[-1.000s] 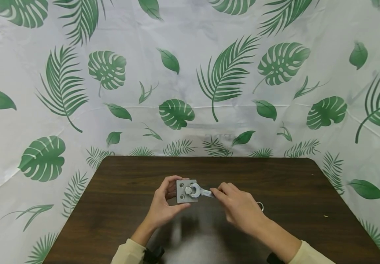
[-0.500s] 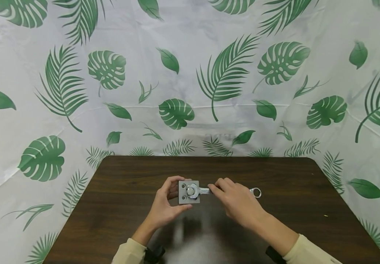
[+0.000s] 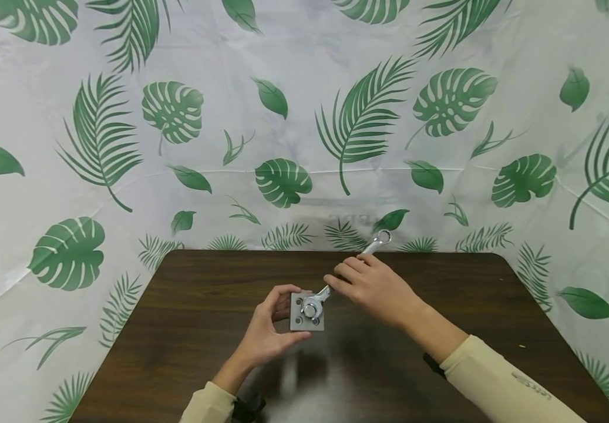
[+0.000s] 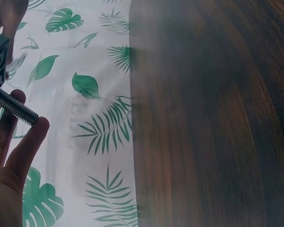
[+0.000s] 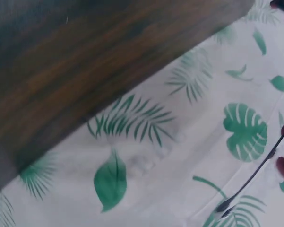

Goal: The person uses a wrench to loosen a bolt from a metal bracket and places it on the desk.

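In the head view my left hand point(image 3: 262, 335) holds a square grey metal block point(image 3: 296, 311) by its edges, thumb below and fingers above and behind. A bolt head point(image 3: 309, 310) stands at the block's face, among several holes. My right hand point(image 3: 375, 288) grips the shank of a combination wrench point(image 3: 372, 247), whose open end sits around the bolt head. The ring end points up and to the right. From the left wrist view, the bolt's threaded shaft point(image 4: 16, 106) sticks out behind the block, with a fingertip at its end. The right wrist view catches the wrench point(image 5: 255, 172) edge-on.
Both hands are above a dark wood-grain table point(image 3: 204, 294). A white sheet with green leaf prints point(image 3: 293, 135) hangs behind and on both sides of it. A tiny pale speck point(image 3: 522, 346) lies on the table at right.
The wrench's open end has settled around the bolt head. Its ring end has swung from the right to the upper right with my right hand. The block has shifted slightly right and down.
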`<state>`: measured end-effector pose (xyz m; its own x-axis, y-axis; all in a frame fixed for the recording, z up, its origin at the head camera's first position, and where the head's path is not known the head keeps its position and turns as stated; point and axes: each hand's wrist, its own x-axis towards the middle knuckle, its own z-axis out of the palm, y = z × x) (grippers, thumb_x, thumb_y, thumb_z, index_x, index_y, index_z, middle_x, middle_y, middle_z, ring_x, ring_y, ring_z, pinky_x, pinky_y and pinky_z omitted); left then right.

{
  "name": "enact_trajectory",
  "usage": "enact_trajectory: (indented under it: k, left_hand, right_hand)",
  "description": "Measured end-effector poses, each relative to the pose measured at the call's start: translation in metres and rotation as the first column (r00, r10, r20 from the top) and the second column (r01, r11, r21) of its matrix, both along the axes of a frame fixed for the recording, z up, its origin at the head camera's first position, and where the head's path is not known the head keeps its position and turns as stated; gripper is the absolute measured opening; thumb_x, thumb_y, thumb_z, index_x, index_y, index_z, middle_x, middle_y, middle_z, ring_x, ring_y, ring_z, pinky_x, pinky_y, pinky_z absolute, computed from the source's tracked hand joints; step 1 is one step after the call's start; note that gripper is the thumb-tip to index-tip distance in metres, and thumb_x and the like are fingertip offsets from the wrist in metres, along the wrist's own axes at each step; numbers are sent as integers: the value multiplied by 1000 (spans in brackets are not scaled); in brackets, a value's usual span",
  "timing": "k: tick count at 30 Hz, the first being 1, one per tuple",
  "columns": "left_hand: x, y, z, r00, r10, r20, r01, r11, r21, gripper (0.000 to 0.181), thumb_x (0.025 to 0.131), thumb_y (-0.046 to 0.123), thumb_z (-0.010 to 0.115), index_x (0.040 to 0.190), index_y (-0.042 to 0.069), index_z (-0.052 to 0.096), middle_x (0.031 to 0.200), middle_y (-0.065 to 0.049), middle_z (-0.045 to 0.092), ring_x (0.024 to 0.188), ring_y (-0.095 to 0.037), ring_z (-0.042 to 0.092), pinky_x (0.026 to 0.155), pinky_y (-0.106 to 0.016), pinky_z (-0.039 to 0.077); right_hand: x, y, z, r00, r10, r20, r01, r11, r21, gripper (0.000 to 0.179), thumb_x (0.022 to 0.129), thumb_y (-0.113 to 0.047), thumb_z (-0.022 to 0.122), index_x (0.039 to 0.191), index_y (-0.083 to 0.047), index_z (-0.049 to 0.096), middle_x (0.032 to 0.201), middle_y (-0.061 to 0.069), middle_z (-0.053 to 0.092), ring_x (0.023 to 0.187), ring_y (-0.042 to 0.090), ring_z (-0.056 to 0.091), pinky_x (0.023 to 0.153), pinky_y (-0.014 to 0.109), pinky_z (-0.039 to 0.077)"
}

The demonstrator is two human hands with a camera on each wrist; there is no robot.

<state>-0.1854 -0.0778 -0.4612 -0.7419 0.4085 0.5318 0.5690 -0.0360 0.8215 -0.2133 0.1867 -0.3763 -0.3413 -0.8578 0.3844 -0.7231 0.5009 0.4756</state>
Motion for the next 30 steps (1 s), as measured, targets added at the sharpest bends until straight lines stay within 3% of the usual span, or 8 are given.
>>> enact_trajectory:
  k: [5, 10, 14, 18, 21, 24, 27, 30]
  left_hand:
    - [1, 3, -1, 1000, -18, -17, 18, 1000, -11, 74, 72, 2, 87, 133, 9, 46, 129, -9, 62, 107, -23, 65, 81, -41, 57]
    - [5, 7, 6, 999, -40, -29, 39, 999, -31, 74, 70, -2, 87, 132, 5, 46, 124, -12, 63, 106, -24, 66, 81, -41, 57]
    - [3, 8, -1, 998, -59, 13, 60, 996, -59, 76, 71, 5, 88, 134, 11, 46, 122, -6, 64, 109, -24, 65, 84, -40, 56]
    - [4, 9, -2, 997, -73, 6, 73, 996, -58, 76, 72, 5, 87, 135, 8, 45, 120, -6, 65, 109, -24, 65, 84, -40, 56]
    - [3, 8, -2, 998, -68, -4, 68, 996, -49, 75, 72, 4, 87, 135, 6, 45, 119, -8, 66, 107, -25, 65, 83, -40, 56]
    - [3, 7, -2, 998, -57, 6, 57, 997, -47, 75, 72, 3, 87, 134, 7, 45, 120, -9, 65, 106, -24, 66, 83, -40, 56]
    - [3, 6, -1, 999, -44, 20, 45, 998, -39, 75, 70, -2, 87, 133, 7, 46, 122, -9, 65, 106, -23, 66, 82, -39, 56]
    - [2, 5, -2, 999, -36, 0, 36, 999, -23, 76, 68, -7, 86, 132, 2, 46, 126, -15, 63, 106, -25, 65, 81, -41, 57]
  right_hand:
    - [-14, -1, 11, 987, 119, -106, -109, 989, 96, 40, 88, -5, 66, 127, -15, 64, 112, 6, 62, 107, 26, 58, 95, 44, 47]
    - [-25, -2, 18, 945, 240, -223, -203, 963, 174, 35, 99, -4, 45, 124, -18, 66, 113, 5, 62, 109, 26, 58, 96, 44, 46]
    - [-27, -4, 22, 915, 298, -273, -247, 947, 205, 41, 103, -2, 35, 122, -19, 67, 113, 4, 62, 110, 24, 58, 95, 43, 47]
    - [-30, -2, 23, 901, 318, -294, -264, 942, 209, 46, 105, -1, 28, 122, -18, 67, 113, 4, 63, 110, 24, 59, 94, 43, 48]
    - [-30, 5, 26, 912, 290, -292, -250, 954, 168, 48, 106, 0, 25, 123, -17, 67, 113, 6, 64, 109, 26, 60, 93, 44, 49]
    - [-28, 13, 28, 942, 210, -262, -190, 977, 98, 45, 104, 2, 30, 126, -15, 65, 112, 8, 64, 108, 27, 61, 92, 45, 49]
    - [-21, 22, 25, 978, 88, -188, -85, 996, 23, 36, 98, 3, 47, 126, -12, 64, 109, 8, 64, 103, 28, 60, 89, 46, 49]
    - [-12, 31, 13, 997, -55, -47, 53, 998, -44, 38, 84, 2, 69, 120, -10, 65, 103, 8, 63, 95, 28, 60, 82, 44, 48]
